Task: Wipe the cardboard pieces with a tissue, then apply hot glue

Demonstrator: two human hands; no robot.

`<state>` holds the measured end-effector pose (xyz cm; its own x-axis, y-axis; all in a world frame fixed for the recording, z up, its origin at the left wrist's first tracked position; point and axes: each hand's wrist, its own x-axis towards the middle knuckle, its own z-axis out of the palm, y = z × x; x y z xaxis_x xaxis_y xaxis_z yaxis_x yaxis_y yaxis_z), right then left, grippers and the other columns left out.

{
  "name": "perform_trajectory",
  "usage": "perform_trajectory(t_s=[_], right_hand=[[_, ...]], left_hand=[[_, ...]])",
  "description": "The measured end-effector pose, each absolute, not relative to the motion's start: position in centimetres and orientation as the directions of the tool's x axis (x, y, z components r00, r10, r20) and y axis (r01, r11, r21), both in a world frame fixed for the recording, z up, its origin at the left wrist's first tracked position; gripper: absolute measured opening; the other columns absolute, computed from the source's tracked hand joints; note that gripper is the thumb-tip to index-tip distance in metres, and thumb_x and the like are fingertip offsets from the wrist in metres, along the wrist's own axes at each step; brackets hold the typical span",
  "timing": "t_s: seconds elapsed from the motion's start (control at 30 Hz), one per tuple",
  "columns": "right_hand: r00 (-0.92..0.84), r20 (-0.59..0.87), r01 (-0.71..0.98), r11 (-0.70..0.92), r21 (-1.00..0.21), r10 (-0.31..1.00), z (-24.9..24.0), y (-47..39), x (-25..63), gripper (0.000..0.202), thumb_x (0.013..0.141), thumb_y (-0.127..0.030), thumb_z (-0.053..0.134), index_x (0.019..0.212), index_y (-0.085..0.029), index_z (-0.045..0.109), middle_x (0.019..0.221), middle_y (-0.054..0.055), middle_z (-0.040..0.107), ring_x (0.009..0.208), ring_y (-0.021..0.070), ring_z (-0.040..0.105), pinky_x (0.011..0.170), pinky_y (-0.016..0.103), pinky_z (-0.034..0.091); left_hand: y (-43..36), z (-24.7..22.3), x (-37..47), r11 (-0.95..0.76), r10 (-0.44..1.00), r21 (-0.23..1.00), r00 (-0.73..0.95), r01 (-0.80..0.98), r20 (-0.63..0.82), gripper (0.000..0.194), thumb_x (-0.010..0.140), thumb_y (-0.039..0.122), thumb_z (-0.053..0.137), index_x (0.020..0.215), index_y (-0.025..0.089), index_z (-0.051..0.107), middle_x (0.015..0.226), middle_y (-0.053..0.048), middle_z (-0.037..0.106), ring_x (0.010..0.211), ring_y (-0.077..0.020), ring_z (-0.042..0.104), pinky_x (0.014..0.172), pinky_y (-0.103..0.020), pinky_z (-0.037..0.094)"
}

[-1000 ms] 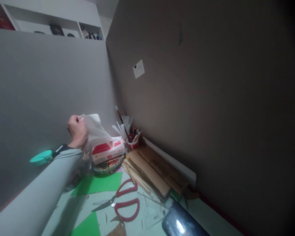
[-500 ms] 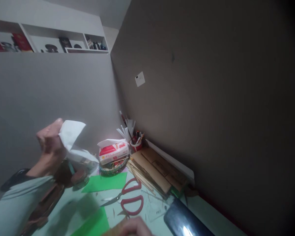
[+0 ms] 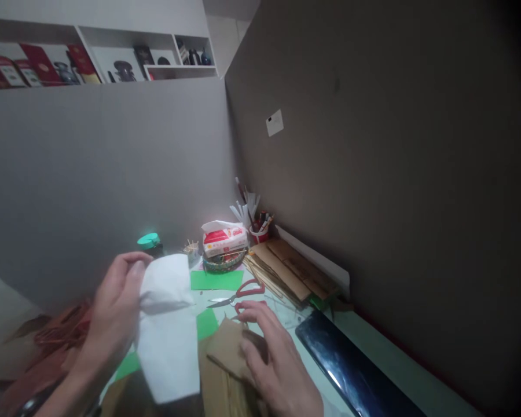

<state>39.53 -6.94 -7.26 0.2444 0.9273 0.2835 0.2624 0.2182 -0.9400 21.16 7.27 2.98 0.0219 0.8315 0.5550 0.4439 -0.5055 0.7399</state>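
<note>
My left hand (image 3: 113,304) pinches a white tissue (image 3: 167,324) by its upper edge, and the sheet hangs down in front of me over the desk. My right hand (image 3: 273,359) rests with spread fingers on a piece of brown cardboard (image 3: 226,353) at the near edge. The red and white tissue box (image 3: 224,237) sits farther back on a round basket (image 3: 223,262), with a fresh tissue sticking out of its top.
Red-handled scissors (image 3: 243,294) lie by green paper sheets (image 3: 216,280). Cardboard strips (image 3: 286,272) are stacked along the right wall. A red cup of pens (image 3: 259,229) stands in the corner, a teal-lidded jar (image 3: 150,243) at left, a dark glossy slab (image 3: 351,370) at right.
My left hand pulled a tissue out of the box and brought it down toward me. My right hand came into view and settled on the cardboard. The camera turned left.
</note>
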Motion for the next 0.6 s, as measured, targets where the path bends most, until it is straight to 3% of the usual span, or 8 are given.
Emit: perform_trajectory(t_s=[0.07, 0.13, 0.2, 0.27, 0.37, 0.47, 0.57, 0.6], right_hand=[[0.187, 0.296, 0.228, 0.251, -0.941, 0.937, -6.4, -7.8, 39.3, 0.027, 0.088, -0.025, 0.054, 0.114, -0.02, 0.061, 0.127, 0.009, 0.062, 0.12, 0.024, 0.056, 0.103, 0.035, 0.041], [0.063, 0.252, 0.062, 0.248, -0.967, 0.966, -5.7, -8.7, 39.1, 0.033, 0.092, -0.04, 0.056, 0.12, -0.023, 0.063, 0.122, 0.006, 0.066, 0.115, 0.0236, 0.06, 0.098, 0.032, 0.046], [-0.074, 0.175, -0.174, 0.16, -0.972, 0.982, -5.2, -9.2, 39.0, 0.047, 0.09, -0.052, 0.058, 0.127, -0.023, 0.061, 0.127, 0.006, 0.065, 0.121, 0.0258, 0.058, 0.1, 0.034, 0.046], [-0.113, 0.103, -0.279, 0.068, -0.958, 0.988, -5.1, -9.1, 39.1, 0.056, 0.087, -0.054, 0.061, 0.132, -0.02, 0.058, 0.131, 0.009, 0.062, 0.125, 0.028, 0.055, 0.106, 0.039, 0.042], [0.12, 0.064, -0.174, 0.085, -0.981, 0.991, -5.4, -8.5, 39.6, 0.052, 0.088, -0.043, 0.061, 0.131, -0.015, 0.057, 0.122, 0.012, 0.067, 0.121, 0.03, 0.058, 0.106, 0.043, 0.043], [0.369, 0.088, -0.075, 0.124, -0.989, 0.925, -6.3, -7.8, 39.9, 0.049, 0.095, -0.042, 0.048, 0.135, -0.014, 0.053, 0.128, 0.016, 0.064, 0.126, 0.0326, 0.055, 0.106, 0.047, 0.044], [0.369, 0.337, 0.173, 0.292, -0.941, 0.866, -7.3, -7.5, 39.4, 0.043, 0.1, -0.039, 0.045, 0.136, -0.019, 0.056, 0.14, 0.015, 0.057, 0.136, 0.0322, 0.045, 0.114, 0.049, 0.035], [0.262, 0.504, 0.358, 0.402, -0.842, 0.823, -7.5, -7.4, 39.1, 0.04, 0.101, -0.035, 0.043, 0.136, -0.019, 0.056, 0.144, 0.015, 0.054, 0.139, 0.0331, 0.041, 0.114, 0.053, 0.032]], left_hand=[[4.8, 2.7, 22.1, -0.554, 0.815, 0.708, 0.113, 0.437, 0.568, 0.018, 0.09, 0.043, 0.052, 0.093, 0.027, 0.061, 0.09, 0.0, 0.059, 0.08, -0.0226, 0.052, 0.077, -0.04, 0.041], [2.5, 2.2, 23.7, -0.588, 0.802, 0.706, 0.178, 0.395, 0.57, 0.018, 0.092, 0.046, 0.048, 0.095, 0.033, 0.06, 0.094, 0.001, 0.061, 0.086, -0.0247, 0.055, 0.079, -0.039, 0.042], [0.8, 1.2, 25.6, -0.62, 0.784, 0.707, 0.279, 0.34, 0.554, 0.018, 0.095, 0.044, 0.044, 0.101, 0.037, 0.06, 0.102, 0.001, 0.063, 0.094, -0.0245, 0.057, 0.082, -0.038, 0.043], [-0.3, 0.2, 27.1, -0.648, 0.747, 0.71, 0.413, 0.276, 0.521, 0.02, 0.095, 0.043, 0.045, 0.101, 0.04, 0.064, 0.098, 0.0, 0.064, 0.095, -0.0236, 0.059, 0.084, -0.037, 0.044], [-0.7, -1.1, 27.9, -0.61, 0.748, 0.76, 0.478, 0.223, 0.461, 0.02, 0.093, 0.046, 0.051, 0.099, 0.043, 0.07, 0.1, 0.0, 0.068, 0.099, -0.023, 0.061, 0.088, -0.036, 0.046], [-0.8, -2.3, 27.0, -0.455, 0.849, 0.872, 0.384, 0.179, 0.364, 0.029, 0.094, 0.05, 0.049, 0.117, 0.043, 0.066, 0.125, 0.0, 0.065, 0.114, -0.0238, 0.061, 0.102, -0.042, 0.044], [-0.9, -3.8, 25.7, -0.343, 0.868, 0.937, 0.404, 0.065, 0.289, 0.045, 0.097, 0.051, 0.036, 0.129, 0.028, 0.059, 0.12, -0.011, 0.068, 0.098, -0.0257, 0.069, 0.086, -0.047, 0.057], [-0.9, -4.3, 25.4, -0.35, 0.844, 0.936, 0.442, 0.026, 0.303, 0.05, 0.097, 0.053, 0.036, 0.126, 0.021, 0.06, 0.11, -0.013, 0.07, 0.087, -0.026, 0.07, 0.075, -0.046, 0.06]])
